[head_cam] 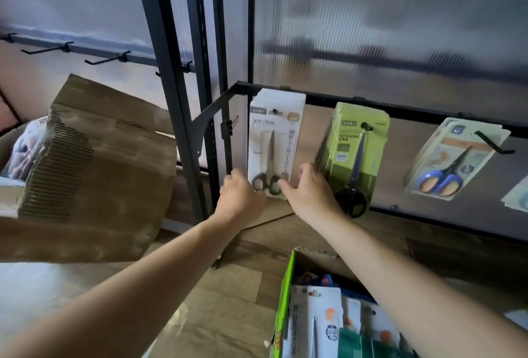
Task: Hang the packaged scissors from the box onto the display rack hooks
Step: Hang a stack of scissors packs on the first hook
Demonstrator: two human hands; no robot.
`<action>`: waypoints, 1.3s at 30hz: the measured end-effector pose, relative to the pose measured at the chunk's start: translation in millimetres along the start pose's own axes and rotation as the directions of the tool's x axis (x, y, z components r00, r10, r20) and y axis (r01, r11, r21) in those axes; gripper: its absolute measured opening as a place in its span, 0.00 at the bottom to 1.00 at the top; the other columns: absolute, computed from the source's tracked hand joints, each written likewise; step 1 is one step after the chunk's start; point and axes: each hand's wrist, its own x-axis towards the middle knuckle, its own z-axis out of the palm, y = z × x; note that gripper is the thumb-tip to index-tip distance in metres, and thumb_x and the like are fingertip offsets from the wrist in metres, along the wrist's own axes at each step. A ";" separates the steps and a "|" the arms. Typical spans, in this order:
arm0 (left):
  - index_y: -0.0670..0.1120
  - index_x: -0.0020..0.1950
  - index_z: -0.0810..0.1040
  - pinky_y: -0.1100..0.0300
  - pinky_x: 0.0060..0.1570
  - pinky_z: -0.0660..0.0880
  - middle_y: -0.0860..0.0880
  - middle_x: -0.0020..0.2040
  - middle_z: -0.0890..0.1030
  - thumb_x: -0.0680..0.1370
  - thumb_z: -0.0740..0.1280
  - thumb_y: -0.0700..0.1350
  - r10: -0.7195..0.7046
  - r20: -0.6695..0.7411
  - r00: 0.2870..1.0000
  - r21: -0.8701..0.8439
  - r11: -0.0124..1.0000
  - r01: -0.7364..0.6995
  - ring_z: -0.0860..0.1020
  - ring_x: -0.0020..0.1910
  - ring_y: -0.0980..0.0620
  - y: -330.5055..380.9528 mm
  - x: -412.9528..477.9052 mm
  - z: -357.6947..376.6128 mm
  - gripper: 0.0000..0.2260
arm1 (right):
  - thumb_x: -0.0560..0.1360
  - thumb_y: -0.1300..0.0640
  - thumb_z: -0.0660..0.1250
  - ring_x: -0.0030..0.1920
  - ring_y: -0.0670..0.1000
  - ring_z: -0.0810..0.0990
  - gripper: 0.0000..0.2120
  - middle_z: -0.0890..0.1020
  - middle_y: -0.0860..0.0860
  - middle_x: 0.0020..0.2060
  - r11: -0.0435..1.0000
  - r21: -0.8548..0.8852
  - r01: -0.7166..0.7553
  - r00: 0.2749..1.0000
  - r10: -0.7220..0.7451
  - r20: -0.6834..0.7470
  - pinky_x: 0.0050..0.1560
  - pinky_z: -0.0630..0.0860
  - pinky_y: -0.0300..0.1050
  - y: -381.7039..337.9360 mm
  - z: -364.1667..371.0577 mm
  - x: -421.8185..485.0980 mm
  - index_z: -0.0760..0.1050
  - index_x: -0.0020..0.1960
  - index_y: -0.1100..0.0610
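Both hands are up at the rack (400,110), one on each side of a white pack (273,140) of scissors that hangs from the leftmost hook of the black bar. It is the front card of a stack on that hook. The left hand (240,194) curls its fingers round the pack's lower left edge. The right hand (308,189) pinches the lower right corner, thumb lying over the black scissor handles. The hands are apart, with the handles between them. The white pack carries a grey label at top left and columns of Chinese characters, too blurred to read.

Just to the right hangs a stack of green packs (355,143) printed "SCISSORS" and "GRIP", holding black-handled scissors. Further right, a tilted pack with blue handles (454,157) sits on a long black hook (491,143).

On the wood floor below, under the right forearm, a green-edged box (283,300) stands open, with more packaged scissors upright in it, some with orange handles. Their print is illegible. A large cardboard box (120,163) stands at left, and behind it a rail with bare hooks (105,59).
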 end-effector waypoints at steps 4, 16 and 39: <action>0.40 0.68 0.65 0.48 0.62 0.71 0.41 0.65 0.69 0.76 0.63 0.44 -0.063 0.117 0.991 0.200 0.979 0.038 0.70 0.64 0.40 -1.8 -24.5 8.7 0.22 | 0.79 0.46 0.63 0.64 0.57 0.73 0.26 0.72 0.57 0.66 0.994 -0.099 0.038 0.993 -0.027 0.111 0.59 0.70 0.47 13.1 -4.7 -27.3 0.64 0.71 0.60; 0.40 0.69 0.65 0.53 0.58 0.67 0.40 0.66 0.67 0.76 0.62 0.46 0.177 0.391 0.903 0.509 0.776 -0.373 0.67 0.66 0.39 13.4 -112.1 49.3 0.22 | 0.79 0.45 0.63 0.48 0.55 0.75 0.13 0.75 0.53 0.48 0.866 -0.434 0.248 0.895 -0.033 0.445 0.47 0.73 0.49 75.9 -46.9 -109.4 0.72 0.49 0.55; 0.43 0.63 0.70 0.56 0.51 0.70 0.43 0.61 0.73 0.74 0.70 0.45 0.235 0.525 0.818 0.493 0.699 -0.517 0.73 0.59 0.44 -9.5 -133.0 72.4 0.20 | 0.71 0.55 0.76 0.43 0.50 0.80 0.18 0.80 0.50 0.47 0.984 -0.160 -0.079 0.851 0.150 0.503 0.42 0.78 0.49 112.5 -31.0 -114.3 0.70 0.55 0.52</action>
